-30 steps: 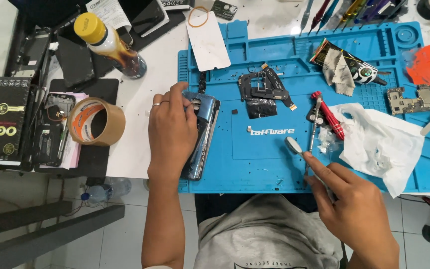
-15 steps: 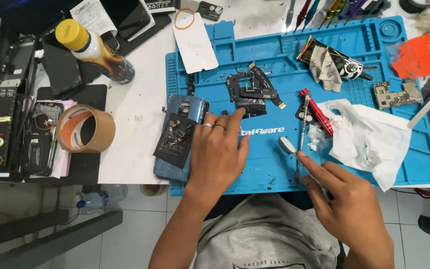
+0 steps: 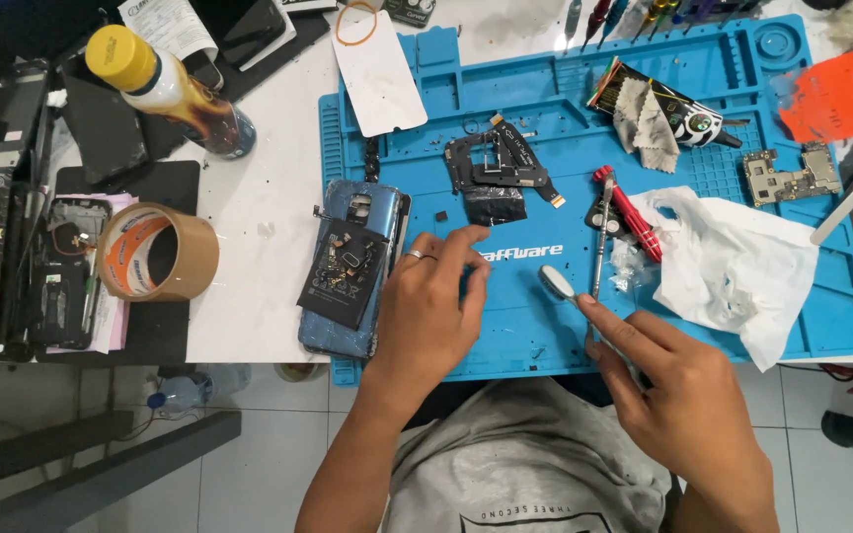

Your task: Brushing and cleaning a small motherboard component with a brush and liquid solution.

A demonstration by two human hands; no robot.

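Hands over blue silicone mat (image 3: pixel 703 296)

Left hand (image 3: pixel 431 311) open, fingers spread, just right of opened glossy blue phone (image 3: pixel 352 271); right hand (image 3: pixel 678 395) grips slim metal tool (image 3: pixel 557 284), rounded tip.

Phone repair workshop, small scale. Blue silicone repair mat (image 3: pixel 742 326) with moulded compartments spread over white worktop (image 3: pixel 259 296). Opened phone (image 3: pixel 352 266) with back removed and internals exposed at mat's left edge. Loose circuit board (image 3: pixel 790 176), black flex-cable assembly (image 3: pixel 496 163) and red-handled precision screwdriver (image 3: pixel 629 212) lying on mat. Row of screwdriver handles (image 3: pixel 634 12) along far edge. Roll of brown tape (image 3: pixel 157 252), yellow-capped bottle (image 3: pixel 165 89) and another stripped phone (image 3: pixel 59 271) at left. Tiled floor (image 3: pixel 150 464) below.
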